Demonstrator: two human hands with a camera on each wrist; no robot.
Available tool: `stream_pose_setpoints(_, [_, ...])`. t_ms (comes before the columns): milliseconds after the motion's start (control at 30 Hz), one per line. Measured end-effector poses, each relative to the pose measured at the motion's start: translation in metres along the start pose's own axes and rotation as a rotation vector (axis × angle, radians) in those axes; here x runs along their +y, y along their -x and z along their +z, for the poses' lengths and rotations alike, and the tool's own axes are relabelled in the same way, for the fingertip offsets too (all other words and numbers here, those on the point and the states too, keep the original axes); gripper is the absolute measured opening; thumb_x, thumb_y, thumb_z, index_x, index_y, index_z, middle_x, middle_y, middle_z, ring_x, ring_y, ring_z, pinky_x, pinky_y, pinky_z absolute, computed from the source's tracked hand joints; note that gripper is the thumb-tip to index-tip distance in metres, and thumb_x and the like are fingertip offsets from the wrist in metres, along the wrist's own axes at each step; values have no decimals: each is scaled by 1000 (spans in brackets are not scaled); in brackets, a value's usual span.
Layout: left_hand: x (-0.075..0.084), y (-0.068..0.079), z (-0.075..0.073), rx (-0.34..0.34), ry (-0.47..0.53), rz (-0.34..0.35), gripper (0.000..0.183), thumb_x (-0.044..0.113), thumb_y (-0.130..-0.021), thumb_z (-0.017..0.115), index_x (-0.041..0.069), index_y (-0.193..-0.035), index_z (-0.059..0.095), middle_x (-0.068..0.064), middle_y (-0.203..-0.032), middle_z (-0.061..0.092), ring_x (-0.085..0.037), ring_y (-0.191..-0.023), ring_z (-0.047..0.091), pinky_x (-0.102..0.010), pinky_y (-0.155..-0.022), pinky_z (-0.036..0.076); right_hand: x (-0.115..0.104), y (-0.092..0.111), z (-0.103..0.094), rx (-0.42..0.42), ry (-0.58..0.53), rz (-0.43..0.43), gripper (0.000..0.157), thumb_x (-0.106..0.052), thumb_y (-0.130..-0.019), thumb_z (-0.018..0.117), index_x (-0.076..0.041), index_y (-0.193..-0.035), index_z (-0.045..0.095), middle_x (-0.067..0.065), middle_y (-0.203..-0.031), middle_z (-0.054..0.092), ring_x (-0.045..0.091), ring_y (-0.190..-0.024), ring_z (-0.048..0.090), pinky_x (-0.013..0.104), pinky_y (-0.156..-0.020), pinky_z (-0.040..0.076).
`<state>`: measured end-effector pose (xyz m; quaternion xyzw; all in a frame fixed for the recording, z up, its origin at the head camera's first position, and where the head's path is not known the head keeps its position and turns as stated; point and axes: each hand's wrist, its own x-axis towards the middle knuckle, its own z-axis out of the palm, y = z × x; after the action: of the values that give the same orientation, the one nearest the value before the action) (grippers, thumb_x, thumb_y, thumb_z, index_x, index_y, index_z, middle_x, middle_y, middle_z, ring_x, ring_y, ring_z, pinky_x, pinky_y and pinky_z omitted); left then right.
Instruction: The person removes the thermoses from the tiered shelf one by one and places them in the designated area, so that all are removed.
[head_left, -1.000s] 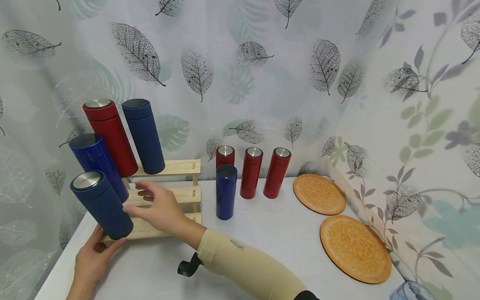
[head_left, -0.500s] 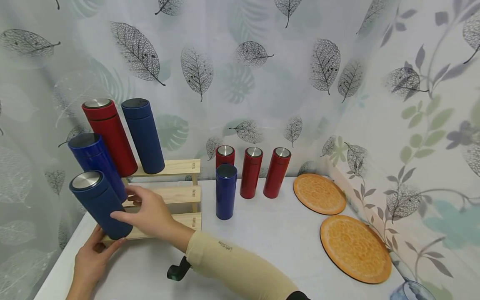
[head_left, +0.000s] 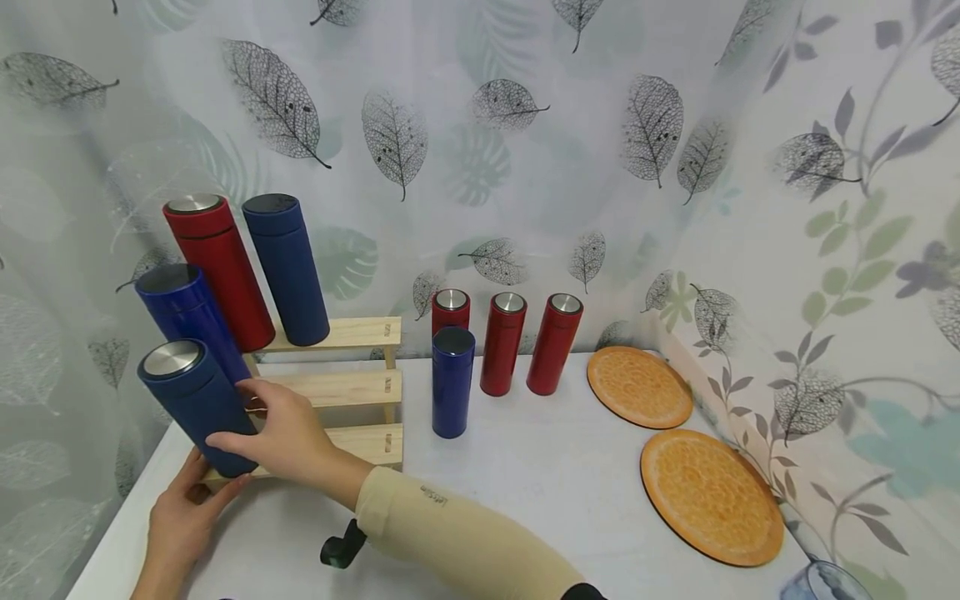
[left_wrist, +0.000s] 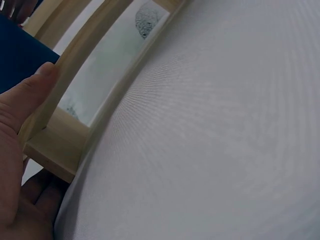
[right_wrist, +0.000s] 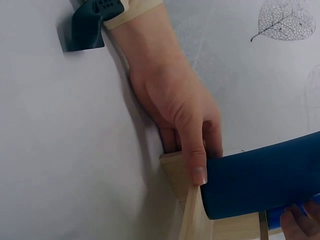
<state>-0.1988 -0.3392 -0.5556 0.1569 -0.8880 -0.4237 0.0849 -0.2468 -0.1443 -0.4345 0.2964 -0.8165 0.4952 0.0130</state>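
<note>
In the head view, a matte dark-blue vacuum flask [head_left: 187, 396] with a steel lid stands on the lowest step of a wooden tiered rack [head_left: 360, 443]. My right hand [head_left: 288, 433] wraps its right side, thumb across the front and fingers behind. My left hand [head_left: 183, 512] grips the front left corner of that step. In the left wrist view, the left thumb [left_wrist: 32, 92] lies on the rack's front edge beside the flask's base. The right wrist view shows right fingertips [right_wrist: 300, 222] at the flask's side. Behind it a glossy blue flask [head_left: 198, 321] stands on the middle step.
A tall red flask [head_left: 225, 275] and a dark-blue flask [head_left: 288, 271] occupy the top step. Right of the rack stand a glossy blue flask [head_left: 452, 387] and several red flasks [head_left: 504, 346]. Two round tan mats [head_left: 712, 496] lie at the right. A leaf-print curtain [head_left: 465, 167] backs the table.
My right hand has moved left from beside the dark-blue flask and closed around it, thumb now across its front. My left hand keeps its hold on the rack corner. The flasks have not moved.
</note>
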Motion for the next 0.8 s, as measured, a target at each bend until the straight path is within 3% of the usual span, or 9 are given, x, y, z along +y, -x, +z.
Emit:
stream_pose_setpoints(500, [-2, 2, -3, -9, 13, 6, 88, 45, -105, 74, 3, -169, 32, -12, -179, 14, -58, -147, 42, -69, -114, 42, 0, -5, 14, -1, 74, 31, 69, -45, -95, 86, -22, -154, 58, -15, -139, 65, -5, -117, 63, 9, -90, 51])
stream_pose_setpoints(800, [-4, 1, -1, 5, 10, 37, 88, 45, -104, 75, 4, -169, 32, -12, -179, 17, -58, -145, 44, -70, -112, 43, 2, -7, 16, 18, 58, 36, 69, -43, -95, 87, -22, -154, 58, -15, -140, 65, -5, -116, 64, 9, -90, 52])
